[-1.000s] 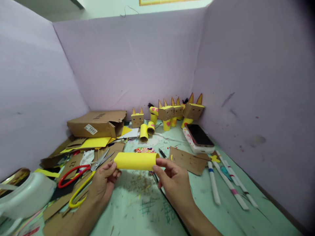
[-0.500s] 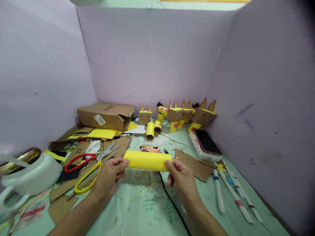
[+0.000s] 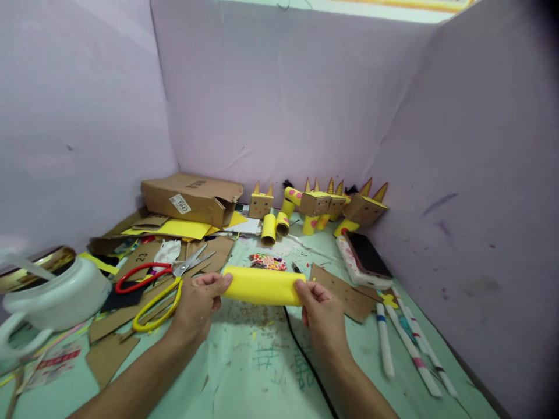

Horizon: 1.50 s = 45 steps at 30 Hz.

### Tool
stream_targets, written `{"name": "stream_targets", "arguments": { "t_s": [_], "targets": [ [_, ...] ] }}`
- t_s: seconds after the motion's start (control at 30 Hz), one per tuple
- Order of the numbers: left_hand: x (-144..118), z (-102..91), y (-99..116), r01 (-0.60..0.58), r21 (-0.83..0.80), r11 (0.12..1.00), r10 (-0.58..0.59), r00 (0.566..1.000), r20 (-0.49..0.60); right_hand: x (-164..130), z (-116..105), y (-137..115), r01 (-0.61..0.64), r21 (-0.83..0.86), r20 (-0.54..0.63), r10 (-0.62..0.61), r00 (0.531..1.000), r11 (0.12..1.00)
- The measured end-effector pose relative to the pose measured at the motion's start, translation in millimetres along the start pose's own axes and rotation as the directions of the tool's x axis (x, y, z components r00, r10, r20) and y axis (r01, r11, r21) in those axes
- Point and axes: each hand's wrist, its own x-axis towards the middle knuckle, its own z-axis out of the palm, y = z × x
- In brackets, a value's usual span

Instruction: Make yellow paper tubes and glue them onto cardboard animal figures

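Observation:
A yellow paper tube [image 3: 262, 286] lies sideways just above the green table top [image 3: 257, 372]. My left hand [image 3: 198, 305] pinches its left end and my right hand [image 3: 321, 308] pinches its right end. A pair of scissors [image 3: 163, 285] with one red and one yellow handle rests on cardboard scraps just left of my left hand. A black cable [image 3: 301, 349] runs under the tube toward me.
Cardboard-and-yellow animal figures [image 3: 323, 206] and two short yellow tubes [image 3: 274, 227] stand along the back wall. A torn cardboard box [image 3: 192, 198] and yellow sheets lie at the back left, a white jug [image 3: 52, 297] at left. A phone [image 3: 367, 256], a cardboard piece [image 3: 345, 288] and several pens [image 3: 406, 337] lie at right.
The view has shifted so everything sits further right and lower. Both hands keep hold of the yellow tube and have turned it slightly; my right fingers now wrap its end.

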Motion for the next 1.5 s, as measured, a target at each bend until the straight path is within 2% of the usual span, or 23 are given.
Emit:
{"name": "stream_targets", "arguments": {
  "t_s": [0.1,0.17,0.23,0.3,0.4,0.5,0.57,0.63,0.77,0.93,1.23,1.5],
  "targets": [
    [6,-3.7,0,0.018,-0.027,0.999,-0.018,1.0,0.005,0,-1,-6,0.0,-0.015,0.191,0.003,0.982,1.0],
    [8,-5.9,0,0.035,-0.036,0.999,-0.034,0.999,0.029,1,-3,-6,0.03,-0.035,0.273,-0.02,0.962,0.999],
    [8,-7.0,2,0.059,-0.042,0.997,-0.056,0.996,0.072,3,-5,-3,0.053,-0.067,0.233,-0.036,0.972,0.996],
    [5,-6.9,4,0.054,0.01,0.998,-0.055,0.988,0.144,6,-7,1,0.055,-0.057,0.132,-0.047,0.99,0.997],
    [-1,-5.4,6,-0.075,0.192,0.979,0.022,0.964,0.266,9,-9,4,0.03,0.025,0.052,-0.031,0.998,0.999],
    [-5,-4.0,5,-0.22,0.33,0.918,0.138,0.957,0.256,7,-8,3,-0.009,0.044,0.056,0.007,0.998,0.999],
    [-5,-4.0,3,-0.241,0.354,0.904,0.169,0.96,0.221,6,-8,1,-0.034,0.012,0.072,0.033,0.997,0.999],
    [-3,-4.4,0,-0.203,0.314,0.927,0.143,0.969,0.202,6,-8,0,-0.046,-0.028,0.09,0.048,0.995,0.999],
    [2,-5.5,-2,-0.044,0.155,0.987,0.02,0.988,0.154,10,-12,0,-0.089,-0.053,0.168,0.097,0.981,0.995],
    [6,-7.0,-3,0.051,0.039,0.998,-0.057,0.981,0.185,13,-16,-2,-0.17,-0.017,0.212,0.17,0.962,0.985],
    [8,-6.6,-2,0.149,0.01,0.989,-0.148,0.975,0.167,14,-17,-3,-0.133,0.043,0.287,0.115,0.951,0.99],
    [12,-8.7,0,0.152,-0.001,0.988,-0.15,0.976,0.157,15,-19,-8,-0.091,0.034,0.298,0.076,0.951,0.995]
  ]
}}
